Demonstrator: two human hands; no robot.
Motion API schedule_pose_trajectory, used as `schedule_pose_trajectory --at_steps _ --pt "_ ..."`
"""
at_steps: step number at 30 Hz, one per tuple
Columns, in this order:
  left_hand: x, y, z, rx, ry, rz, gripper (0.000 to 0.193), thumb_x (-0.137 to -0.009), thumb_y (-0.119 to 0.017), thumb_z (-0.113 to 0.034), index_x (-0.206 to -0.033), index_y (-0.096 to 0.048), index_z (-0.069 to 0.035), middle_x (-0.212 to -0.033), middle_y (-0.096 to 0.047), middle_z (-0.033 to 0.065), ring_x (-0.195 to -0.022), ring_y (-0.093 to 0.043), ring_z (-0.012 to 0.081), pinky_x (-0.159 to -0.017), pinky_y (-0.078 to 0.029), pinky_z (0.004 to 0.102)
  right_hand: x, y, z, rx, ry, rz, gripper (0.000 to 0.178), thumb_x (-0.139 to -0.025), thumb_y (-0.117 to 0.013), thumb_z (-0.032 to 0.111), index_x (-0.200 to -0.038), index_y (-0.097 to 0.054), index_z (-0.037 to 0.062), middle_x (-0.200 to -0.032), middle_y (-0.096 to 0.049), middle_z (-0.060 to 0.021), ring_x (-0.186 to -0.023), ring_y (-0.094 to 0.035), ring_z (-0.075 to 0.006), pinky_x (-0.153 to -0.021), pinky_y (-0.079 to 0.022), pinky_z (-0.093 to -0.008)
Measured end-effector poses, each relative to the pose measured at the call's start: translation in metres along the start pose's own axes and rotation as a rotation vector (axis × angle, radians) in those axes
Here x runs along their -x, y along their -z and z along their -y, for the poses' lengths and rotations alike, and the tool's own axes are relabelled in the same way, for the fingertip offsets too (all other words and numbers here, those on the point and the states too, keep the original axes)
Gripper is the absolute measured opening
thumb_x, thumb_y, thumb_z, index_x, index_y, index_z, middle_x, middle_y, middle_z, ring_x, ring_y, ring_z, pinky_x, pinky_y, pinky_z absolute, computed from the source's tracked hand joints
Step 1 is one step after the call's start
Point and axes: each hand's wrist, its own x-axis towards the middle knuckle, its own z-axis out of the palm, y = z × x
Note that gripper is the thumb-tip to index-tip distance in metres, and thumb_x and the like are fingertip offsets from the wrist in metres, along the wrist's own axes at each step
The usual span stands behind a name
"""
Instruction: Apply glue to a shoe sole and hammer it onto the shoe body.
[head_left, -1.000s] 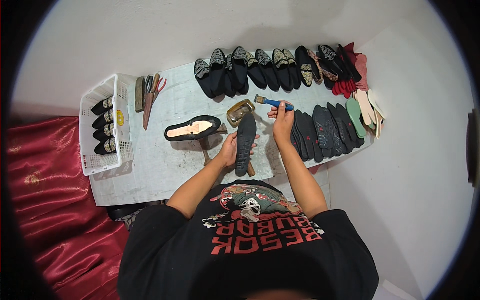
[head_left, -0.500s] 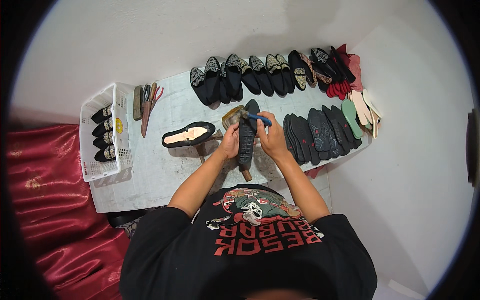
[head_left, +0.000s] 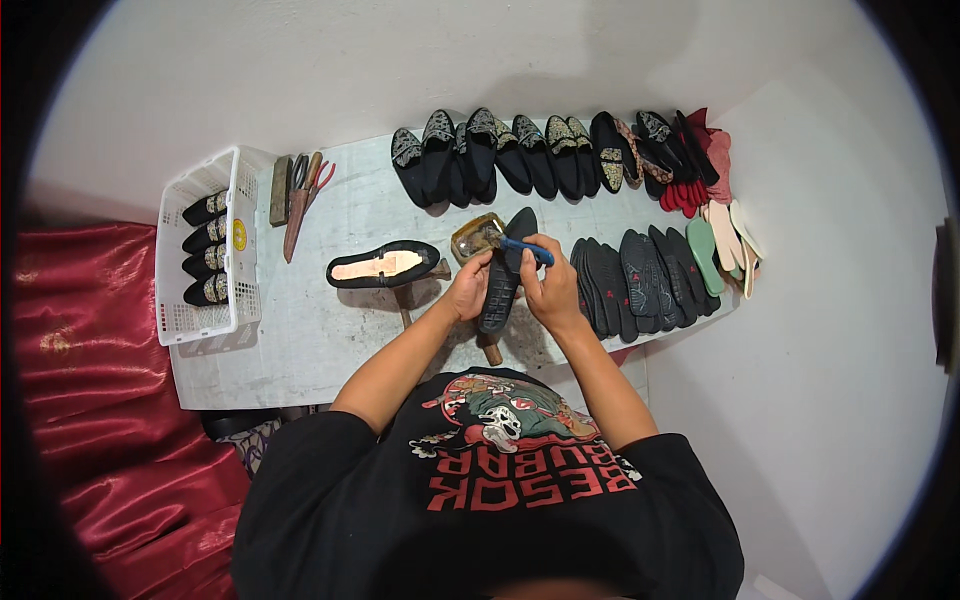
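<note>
My left hand point(head_left: 468, 288) is closed on the edge of a black shoe sole point(head_left: 499, 298), tilted with its far end leaning right. In my right hand point(head_left: 548, 287) is a brush with a blue handle point(head_left: 530, 250), held across the upper part of the sole. Its bristle end reaches the opening of a yellowish glue container point(head_left: 463, 243) just beyond my left hand. Left of my hands a black shoe point(head_left: 383, 265) lies bottom up, its pale inner board showing, on a stand point(head_left: 402, 300) partly hidden below it.
Black soles point(head_left: 640, 280) lie in a row at right, beside green and pale insoles point(head_left: 704, 255). Patterned black loafers point(head_left: 530, 155) line the table's back. At left stand a white basket point(head_left: 238, 290) of shoes and pliers point(head_left: 322, 178) among tools. A wooden handle point(head_left: 490, 350) pokes out near me.
The brush's bristle end has moved slightly left and down into the container's opening. The sole's far end has tipped a little to the right. The whole view has shifted slightly.
</note>
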Motion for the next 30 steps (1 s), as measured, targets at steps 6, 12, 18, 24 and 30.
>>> schedule_pose_trajectory --at_steps 6,12,18,24,30 --pt "0.004 -0.011 -0.010 -0.021 -0.017 0.062 0.059 -0.105 -0.028 -0.045 -0.135 -0.055 -0.002 -0.122 -0.068 0.0156 -0.108 -0.067 0.0306 -0.095 -0.055 0.0455 -0.018 0.001 -0.002 -0.102 -0.086 -0.150 0.023 -0.101 -0.059 0.017 -0.114 -0.057 -0.0018 -0.084 -0.064 -0.0144 -0.057 -0.065 -0.0211 -0.056 -0.052 -0.0322" --pt "-0.005 -0.003 -0.010 0.052 -0.040 0.054 0.059 -0.106 -0.027 -0.044 -0.136 -0.055 -0.002 -0.123 -0.068 0.0153 -0.109 -0.067 0.0310 -0.092 -0.056 0.0455 -0.008 0.003 -0.005 0.054 0.071 -0.043 0.022 -0.100 -0.059 0.017 -0.113 -0.058 -0.0015 -0.083 -0.066 -0.0149 -0.061 -0.066 -0.0226 -0.058 -0.052 -0.0335" --pt "-0.005 -0.009 -0.010 -0.041 0.021 0.107 0.057 -0.106 -0.027 -0.042 -0.138 -0.054 -0.004 -0.123 -0.068 0.0139 -0.110 -0.067 0.0313 -0.091 -0.057 0.0447 -0.038 0.020 -0.012 0.062 -0.044 -0.175 0.018 -0.101 -0.057 0.015 -0.111 -0.057 -0.0007 -0.080 -0.066 -0.0143 -0.063 -0.067 -0.0239 -0.057 -0.051 -0.0334" --pt "-0.003 -0.010 -0.010 0.063 -0.026 0.108 0.058 -0.106 -0.025 -0.043 -0.137 -0.055 -0.003 -0.120 -0.069 0.0156 -0.108 -0.067 0.0325 -0.091 -0.056 0.0432 -0.012 0.002 -0.002 0.034 0.047 -0.057 0.021 -0.100 -0.058 0.017 -0.112 -0.057 -0.0004 -0.083 -0.065 -0.0158 -0.066 -0.067 -0.0255 -0.060 -0.052 -0.0345" --pt "0.004 -0.021 -0.017 -0.022 0.036 0.118 0.059 -0.106 -0.027 -0.045 -0.137 -0.055 -0.002 -0.117 -0.069 0.0194 -0.105 -0.068 0.0305 -0.092 -0.056 0.0432 -0.039 0.022 -0.007 0.068 0.007 -0.129 0.020 -0.100 -0.058 0.017 -0.111 -0.056 0.0003 -0.080 -0.064 -0.0147 -0.064 -0.065 -0.0252 -0.059 -0.050 -0.0355"
